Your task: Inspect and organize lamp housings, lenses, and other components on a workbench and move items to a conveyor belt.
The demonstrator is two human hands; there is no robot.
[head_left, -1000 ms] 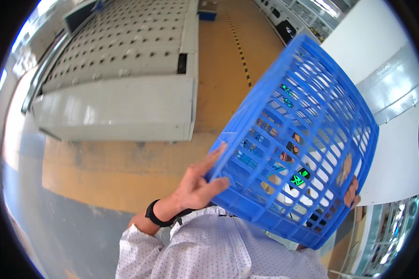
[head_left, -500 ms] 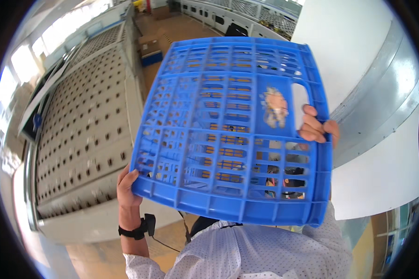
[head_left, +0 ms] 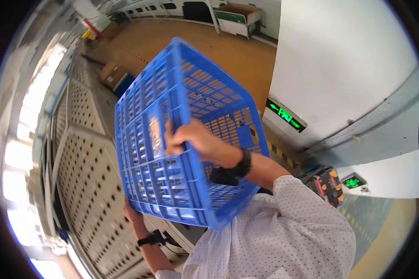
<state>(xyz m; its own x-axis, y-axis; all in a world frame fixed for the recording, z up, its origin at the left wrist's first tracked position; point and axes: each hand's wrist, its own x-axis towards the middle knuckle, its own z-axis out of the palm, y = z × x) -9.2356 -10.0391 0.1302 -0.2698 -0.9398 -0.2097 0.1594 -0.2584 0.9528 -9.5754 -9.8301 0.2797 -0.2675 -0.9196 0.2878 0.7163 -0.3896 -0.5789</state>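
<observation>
A large blue plastic crate [head_left: 160, 202] with slatted, open-grid walls is held up tilted before me, and its hollow inside faces right. My right hand [head_left: 195, 139] is closed round the edge of one wall, fingers through the handle slot, beside the torn remains of a label [head_left: 155, 135]. My left hand [head_left: 131, 211] is against the crate's lower left edge; its fingers are partly hidden by the crate. Through the slats of the far wall the brown floor shows, and I see nothing lying in the crate.
A long grey machine bed [head_left: 86, 186] with rows of holes runs along the left. Behind it stands a cardboard box [head_left: 112, 74] on the brown floor. A white wall [head_left: 330, 60] with a lit green sign [head_left: 286, 115] rises at right, near a colourful patterned bag [head_left: 328, 186].
The crate has turned from showing me its slatted side squarely to showing its open inside on the right. My right hand has swung leftward with it, and my view has shifted right.
</observation>
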